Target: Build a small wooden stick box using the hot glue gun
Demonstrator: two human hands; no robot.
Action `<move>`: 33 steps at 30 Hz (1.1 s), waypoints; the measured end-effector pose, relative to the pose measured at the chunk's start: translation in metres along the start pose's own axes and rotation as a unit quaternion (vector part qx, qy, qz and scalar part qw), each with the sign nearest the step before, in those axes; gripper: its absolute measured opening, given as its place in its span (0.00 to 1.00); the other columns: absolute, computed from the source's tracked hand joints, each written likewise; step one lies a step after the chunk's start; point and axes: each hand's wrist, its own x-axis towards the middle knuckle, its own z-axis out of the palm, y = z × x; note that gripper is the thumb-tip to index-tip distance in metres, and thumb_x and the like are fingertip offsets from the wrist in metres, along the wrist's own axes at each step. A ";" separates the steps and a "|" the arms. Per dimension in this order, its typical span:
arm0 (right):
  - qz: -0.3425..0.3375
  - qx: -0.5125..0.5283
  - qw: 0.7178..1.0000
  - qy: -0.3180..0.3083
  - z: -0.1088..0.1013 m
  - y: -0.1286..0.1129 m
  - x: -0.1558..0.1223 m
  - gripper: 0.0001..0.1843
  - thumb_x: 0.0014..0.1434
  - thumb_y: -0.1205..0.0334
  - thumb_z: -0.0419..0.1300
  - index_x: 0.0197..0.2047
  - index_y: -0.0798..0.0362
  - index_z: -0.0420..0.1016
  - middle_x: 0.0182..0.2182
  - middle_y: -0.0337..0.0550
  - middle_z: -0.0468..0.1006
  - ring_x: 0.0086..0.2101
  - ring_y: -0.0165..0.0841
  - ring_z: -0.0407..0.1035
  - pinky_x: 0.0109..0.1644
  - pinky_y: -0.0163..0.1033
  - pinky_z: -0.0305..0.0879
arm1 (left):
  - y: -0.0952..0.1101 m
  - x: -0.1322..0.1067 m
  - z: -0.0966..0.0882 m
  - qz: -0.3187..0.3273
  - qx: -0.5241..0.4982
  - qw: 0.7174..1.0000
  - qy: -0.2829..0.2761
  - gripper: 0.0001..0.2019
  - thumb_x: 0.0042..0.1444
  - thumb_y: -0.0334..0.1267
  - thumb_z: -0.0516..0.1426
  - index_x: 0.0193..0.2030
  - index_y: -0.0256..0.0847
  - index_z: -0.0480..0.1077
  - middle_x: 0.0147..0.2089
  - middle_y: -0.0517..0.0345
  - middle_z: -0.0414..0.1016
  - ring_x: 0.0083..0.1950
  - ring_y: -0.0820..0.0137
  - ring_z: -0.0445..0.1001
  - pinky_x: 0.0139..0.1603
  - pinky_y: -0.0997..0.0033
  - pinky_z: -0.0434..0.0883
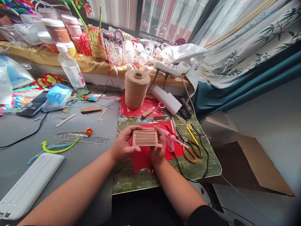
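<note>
Both hands hold a small panel of wooden craft sticks (145,138) laid side by side, lifted a little above a red paper sheet (141,158). My left hand (122,142) grips its left end, thumb along the top edge. My right hand (159,144) closes on its right end. A pink and white glue gun (171,140) lies just right of my right hand. Orange-handled scissors (191,150) lie further right.
A large spool of jute twine (136,88) stands behind the red sheet, on a green patterned mat (164,174). Loose wooden sticks (66,120), a clear ruler (94,139), pipe cleaners (58,147) and a white case (28,185) lie on the grey table at left. Bottles and jars crowd the back ledge.
</note>
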 end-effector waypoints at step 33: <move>-0.010 0.181 0.979 -0.089 -0.007 -0.006 0.007 0.33 0.68 0.43 0.63 0.72 0.43 0.67 0.66 0.53 0.75 0.64 0.52 0.71 0.69 0.59 0.69 | 0.000 0.004 -0.010 -0.006 -0.010 0.999 0.033 0.34 0.55 0.56 0.70 0.65 0.45 0.72 0.59 0.42 0.79 0.59 0.50 0.79 0.58 0.53 0.77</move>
